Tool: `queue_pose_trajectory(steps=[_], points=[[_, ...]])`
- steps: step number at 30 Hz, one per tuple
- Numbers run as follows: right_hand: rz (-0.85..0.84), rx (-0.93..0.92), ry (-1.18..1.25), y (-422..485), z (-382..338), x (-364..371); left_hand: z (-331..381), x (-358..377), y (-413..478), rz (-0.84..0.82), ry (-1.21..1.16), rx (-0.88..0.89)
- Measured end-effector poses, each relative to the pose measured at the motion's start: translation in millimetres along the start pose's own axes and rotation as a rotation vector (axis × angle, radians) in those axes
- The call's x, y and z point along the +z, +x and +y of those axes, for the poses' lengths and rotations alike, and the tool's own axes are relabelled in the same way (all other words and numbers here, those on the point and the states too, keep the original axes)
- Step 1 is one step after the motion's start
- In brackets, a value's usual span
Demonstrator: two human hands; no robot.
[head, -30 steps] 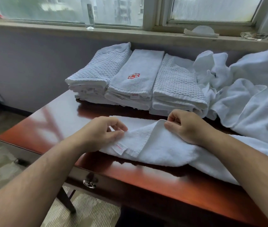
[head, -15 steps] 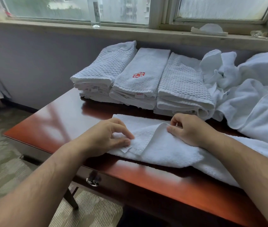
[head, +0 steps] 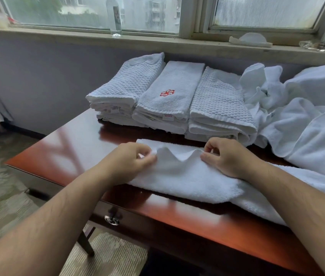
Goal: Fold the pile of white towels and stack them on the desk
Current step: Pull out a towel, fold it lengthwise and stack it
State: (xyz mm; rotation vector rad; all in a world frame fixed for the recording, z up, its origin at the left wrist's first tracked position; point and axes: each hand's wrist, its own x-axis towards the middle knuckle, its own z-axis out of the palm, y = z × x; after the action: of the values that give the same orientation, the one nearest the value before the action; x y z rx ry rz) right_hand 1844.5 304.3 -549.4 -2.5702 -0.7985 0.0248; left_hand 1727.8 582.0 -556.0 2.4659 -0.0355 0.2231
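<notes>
Head view: both bare forearms are seen reaching from the bottom edge toward the middle of the frame. The left hand point(head: 131, 162) is held knuckles-up, its thumb and curled fingers pinched together on the near-left edge of a plain white terry towel point(head: 187, 176). The right hand point(head: 227, 156) is set to the right of it, thumb and forefinger closed on the same edge. The cloth is lifted slightly at each pinch, and a shallow dip is left between the two hands. This towel is laid across the front of the glossy reddish-brown wooden desk point(head: 68, 148) and trails off toward the lower right.

Behind the hands, three folded stacks are ranged side by side at the centre of the frame: a white waffle-weave stack point(head: 125, 90) on the left, a smooth white stack topped by a red flower emblem point(head: 169, 92) in the middle, and a second waffle-weave stack point(head: 219, 102) on the right. A crumpled heap of unfolded white towels point(head: 306, 126) is spread at the right edge, touching the third stack.

A tall clear bottle point(head: 116, 16) is stood upright on the grey window sill point(head: 157, 39) at upper centre; its contents cannot be told. A metal ring pull point(head: 111, 220) is fixed to the desk's closed drawer front, lower centre.
</notes>
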Motion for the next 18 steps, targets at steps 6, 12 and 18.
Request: queue_pose_trajectory(steps=[6,12,18], points=[[0.026,-0.058,-0.126,6,-8,-2,-7,3,23,0.176,0.083,-0.402],[-0.102,0.066,-0.134,4,4,-13,-13,8,33,0.167,0.242,-0.406],[-0.044,0.037,-0.125,-7,14,-20,-3,12,33,0.263,0.407,-0.362]])
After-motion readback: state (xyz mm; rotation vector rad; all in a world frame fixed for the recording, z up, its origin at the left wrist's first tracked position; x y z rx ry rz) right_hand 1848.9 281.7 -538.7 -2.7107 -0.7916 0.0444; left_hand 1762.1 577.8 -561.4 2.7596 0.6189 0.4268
